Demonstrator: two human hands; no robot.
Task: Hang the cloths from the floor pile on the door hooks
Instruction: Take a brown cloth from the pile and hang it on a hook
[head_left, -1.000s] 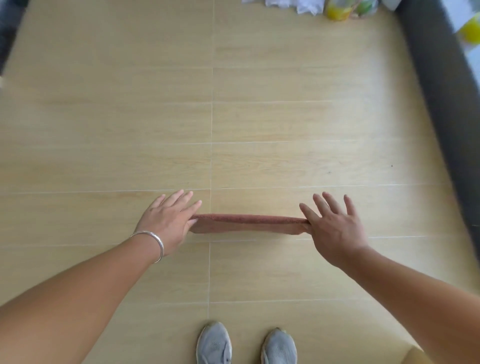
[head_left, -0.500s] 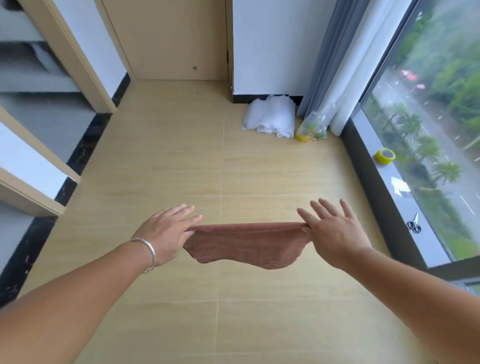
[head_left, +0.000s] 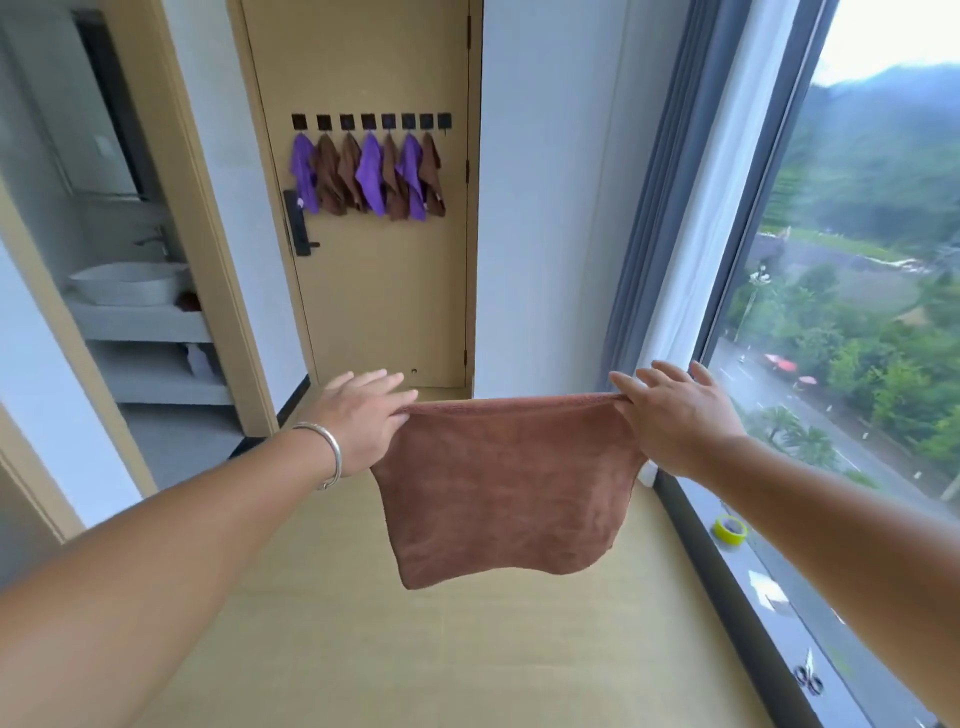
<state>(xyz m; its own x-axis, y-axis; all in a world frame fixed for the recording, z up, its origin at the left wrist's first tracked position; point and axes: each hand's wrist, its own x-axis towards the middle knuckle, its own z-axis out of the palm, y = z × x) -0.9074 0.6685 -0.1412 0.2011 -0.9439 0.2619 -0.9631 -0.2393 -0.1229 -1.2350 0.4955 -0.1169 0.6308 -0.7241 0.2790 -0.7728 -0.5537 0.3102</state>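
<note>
Brown cloth (head_left: 506, 483): top corners pinched by left hand (head_left: 358, 423) and right hand (head_left: 675, 415); other fingers extended.

One head-worn wide-angle view looks forward and slightly down along both outstretched arms, close to the hands, toward the far door (head_left: 384, 291) and floor (head_left: 415, 649).

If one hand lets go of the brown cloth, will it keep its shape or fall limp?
Probably limp: the brown cloth sags between the left hand and right hand, its lower edge wavy. It seems light, since fingertip pinches hold it.
</note>
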